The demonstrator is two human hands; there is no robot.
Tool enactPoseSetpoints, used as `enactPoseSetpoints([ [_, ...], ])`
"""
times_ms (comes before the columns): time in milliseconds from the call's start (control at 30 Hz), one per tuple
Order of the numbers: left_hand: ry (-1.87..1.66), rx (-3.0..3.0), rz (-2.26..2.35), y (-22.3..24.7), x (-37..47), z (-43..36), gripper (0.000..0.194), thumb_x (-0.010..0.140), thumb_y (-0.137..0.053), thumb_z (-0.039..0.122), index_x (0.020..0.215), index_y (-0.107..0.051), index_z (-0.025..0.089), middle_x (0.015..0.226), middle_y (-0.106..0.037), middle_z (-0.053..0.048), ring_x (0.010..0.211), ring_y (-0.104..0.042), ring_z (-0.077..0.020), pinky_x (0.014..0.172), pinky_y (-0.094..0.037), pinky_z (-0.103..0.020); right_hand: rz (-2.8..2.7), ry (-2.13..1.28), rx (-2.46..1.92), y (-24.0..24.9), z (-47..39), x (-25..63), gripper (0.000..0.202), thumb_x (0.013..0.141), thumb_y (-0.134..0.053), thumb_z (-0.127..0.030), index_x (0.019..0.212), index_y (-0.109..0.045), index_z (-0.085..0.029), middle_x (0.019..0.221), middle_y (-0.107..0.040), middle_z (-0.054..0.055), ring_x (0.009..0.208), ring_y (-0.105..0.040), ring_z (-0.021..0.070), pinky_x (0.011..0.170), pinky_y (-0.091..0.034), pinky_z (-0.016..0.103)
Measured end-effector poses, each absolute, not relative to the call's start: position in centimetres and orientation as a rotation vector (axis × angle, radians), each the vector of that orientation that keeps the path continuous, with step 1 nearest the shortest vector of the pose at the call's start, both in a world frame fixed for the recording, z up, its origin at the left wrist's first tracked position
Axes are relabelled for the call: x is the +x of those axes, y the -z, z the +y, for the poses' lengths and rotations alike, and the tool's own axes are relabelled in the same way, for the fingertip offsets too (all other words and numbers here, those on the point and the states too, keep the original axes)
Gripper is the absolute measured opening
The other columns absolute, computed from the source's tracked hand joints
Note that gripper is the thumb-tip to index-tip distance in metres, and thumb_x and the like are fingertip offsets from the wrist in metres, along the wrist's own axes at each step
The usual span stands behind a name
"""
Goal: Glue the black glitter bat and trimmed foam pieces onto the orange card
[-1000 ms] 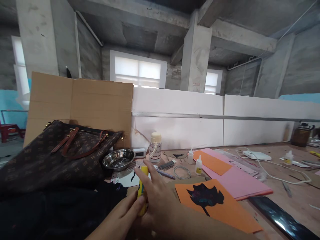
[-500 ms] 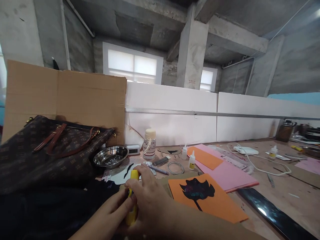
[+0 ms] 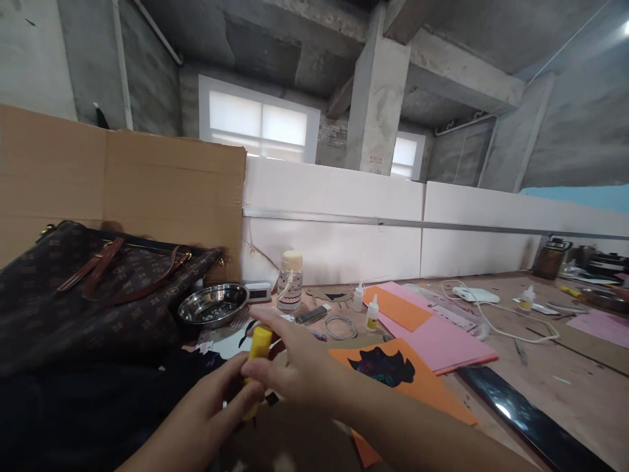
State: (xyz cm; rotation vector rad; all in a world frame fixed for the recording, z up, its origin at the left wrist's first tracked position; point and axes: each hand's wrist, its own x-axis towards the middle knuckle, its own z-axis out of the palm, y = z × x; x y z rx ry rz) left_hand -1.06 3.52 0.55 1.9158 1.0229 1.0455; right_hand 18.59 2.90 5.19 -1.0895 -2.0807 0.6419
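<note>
A yellow stick-shaped tube stands nearly upright between my two hands, its exact kind unclear. My left hand is closed around its lower part, thumb pressed to the side. From the right, my right hand grips the upper part, with the thumb across the front. The lower end is partly covered by fingers. Beside my right forearm lies orange paper bearing a dark leaf-shaped cutout, partly hidden by the arm. Behind my hands is white paper with a black curved piece on it.
At the left are a brown handbag and a steel bowl. Farther back stand a water bottle and small glue bottles. Pink paper, a shiny black strip and a white cable lie to the right.
Both hands have shifted slightly left with the yellow tube. My right forearm now covers more of the orange paper and leaf cutout. The view has turned slightly.
</note>
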Motion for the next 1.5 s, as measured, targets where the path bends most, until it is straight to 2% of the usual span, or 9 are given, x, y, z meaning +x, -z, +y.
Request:
enactPoseSetpoints([
  [67,-0.979,1.992,1.002,-0.7,-1.0,3.4,0.046,0.086,-0.071,0.068,0.101,-0.084,0.027,0.095,-0.087,-0.006,0.093,-0.083,-0.0333,0.084,-0.067,-0.035,-2.092,-0.585,-1.176,-5.3,3.1,18.4,0.035,0.101,-0.077,-0.051,0.124,-0.079,-0.025,0.105,-0.081,0.008,0.088,-0.073,0.0271,0.074,-0.055,0.036],
  [133,-0.928,2.051,1.001,-0.8,-1.2,3.6,0.045,0.089,-0.068,0.066,0.105,-0.085,0.026,0.093,-0.087,-0.005,0.086,-0.082,-0.0309,0.078,-0.065,-0.033,-2.121,-0.543,-1.217,-5.6,3.3,18.6,0.031,0.099,-0.078,-0.055,0.096,-0.074,-0.024,0.080,-0.073,0.002,0.072,-0.064,0.0219,0.063,-0.043,0.031],
  [200,-0.926,2.086,1.036,-0.9,-1.7,4.3,0.052,0.091,-0.063,0.069,0.111,-0.085,0.026,0.095,-0.087,-0.005,0.088,-0.082,-0.0308,0.079,-0.064,-0.033,-2.105,-0.464,-1.260,-6.7,3.4,19.4,0.034,0.098,-0.081,-0.053,0.088,-0.066,-0.025,0.076,-0.068,-0.001,0.068,-0.059,0.0195,0.061,-0.036,0.029],
  [400,-1.053,2.149,1.239,-1.8,-4.3,7.3,0.056,0.093,-0.059,0.074,0.109,-0.085,0.027,0.112,-0.088,-0.007,0.107,-0.079,-0.0359,0.090,-0.059,-0.037,-1.864,-0.147,-1.564,-10.5,5.6,25.7,0.022,0.106,-0.076,-0.044,0.102,-0.069,-0.024,0.084,-0.070,0.000,0.076,-0.063,0.0208,0.068,-0.046,0.032],
  [567,-1.054,2.228,1.334,-2.5,-5.6,8.4,0.052,0.091,-0.058,0.072,0.098,-0.086,0.029,0.103,-0.088,-0.005,0.097,-0.079,-0.0337,0.088,-0.057,-0.035,-1.734,-0.078,-1.836,-9.9,8.1,29.7,0.027,0.112,-0.072,-0.040,0.129,-0.072,-0.018,0.123,-0.076,0.008,0.099,-0.076,0.0229,0.088,-0.067,0.042],
  [867,-1.011,2.345,1.432,-1.2,-7.0,10.2,0.050,0.094,-0.055,0.070,0.098,-0.085,0.031,0.102,-0.088,-0.004,0.092,-0.078,-0.0317,0.087,-0.056,-0.035,-1.803,-0.032,-2.028,-6.1,10.5,31.2,0.033,0.111,-0.075,-0.038,0.138,-0.072,-0.019,0.138,-0.074,0.011,0.117,-0.076,0.0286,0.099,-0.067,0.050],
  [1067,-0.874,2.433,1.451,-1.4,-6.9,10.0,0.044,0.099,-0.051,0.059,0.103,-0.084,0.028,0.111,-0.086,-0.005,0.106,-0.079,-0.0318,0.096,-0.058,-0.039,-1.850,0.010,-2.101,-4.4,11.2,31.8,0.035,0.111,-0.075,-0.038,0.139,-0.071,-0.019,0.138,-0.074,0.011,0.116,-0.076,0.0287,0.099,-0.067,0.050],
  [1233,-0.653,2.513,1.490,-2.0,-7.3,10.1,0.023,0.109,-0.066,0.040,0.114,-0.079,0.021,0.121,-0.081,-0.007,0.115,-0.076,-0.0274,0.108,-0.059,-0.050,-1.880,0.061,-2.112,-4.9,11.2,32.1,0.034,0.111,-0.075,-0.039,0.139,-0.071,-0.019,0.139,-0.074,0.011,0.117,-0.076,0.0289,0.100,-0.066,0.051],
  [1500,-0.422,2.612,1.579,-2.2,-7.9,10.4,0.028,0.109,-0.074,0.040,0.129,-0.074,0.020,0.136,-0.075,-0.010,0.126,-0.073,-0.0293,0.112,-0.060,-0.056,-1.900,0.168,-2.112,-5.8,10.8,31.6,0.035,0.112,-0.074,-0.040,0.140,-0.071,-0.019,0.139,-0.074,0.011,0.117,-0.076,0.0290,0.101,-0.066,0.051],
])
